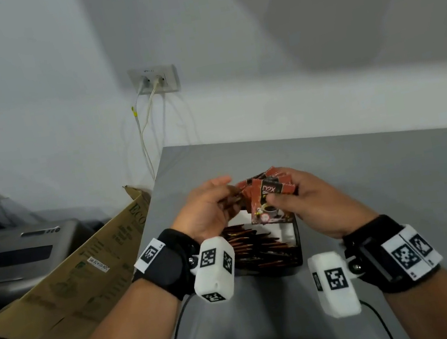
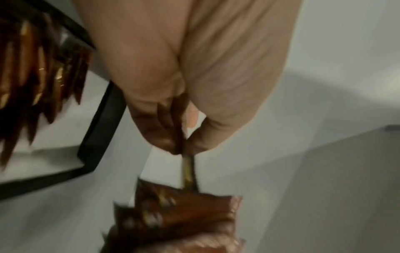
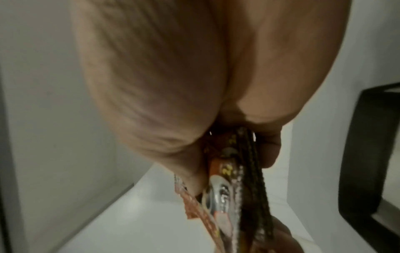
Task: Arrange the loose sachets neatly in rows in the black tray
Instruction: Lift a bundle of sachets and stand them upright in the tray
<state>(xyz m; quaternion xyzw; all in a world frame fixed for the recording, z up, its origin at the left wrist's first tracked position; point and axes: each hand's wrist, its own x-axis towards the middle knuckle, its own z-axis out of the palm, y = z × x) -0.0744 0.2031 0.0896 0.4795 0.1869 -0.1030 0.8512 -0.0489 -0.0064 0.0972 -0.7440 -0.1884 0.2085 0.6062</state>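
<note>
A black tray (image 1: 297, 241) sits on the grey table, its left part filled with a row of brown sachets (image 1: 254, 245) standing on edge. Above its far end my right hand (image 1: 293, 192) grips a fanned bunch of red-brown sachets (image 1: 268, 200). My left hand (image 1: 228, 195) pinches one sachet (image 2: 187, 172) edge-on between thumb and fingers, right beside that bunch. The left wrist view shows the tray rim (image 2: 101, 123) and the standing sachets (image 2: 32, 77). In the right wrist view the held bunch (image 3: 233, 184) is seen edge-on, with the tray corner (image 3: 359, 145) to the right.
The tray's right part (image 1: 286, 232) shows a bare white floor. A cardboard box flap (image 1: 85, 267) leans against the table's left edge. A wall socket with white cables (image 1: 154, 82) is behind. Black cables (image 1: 381, 320) run from the wrist cameras over the near table.
</note>
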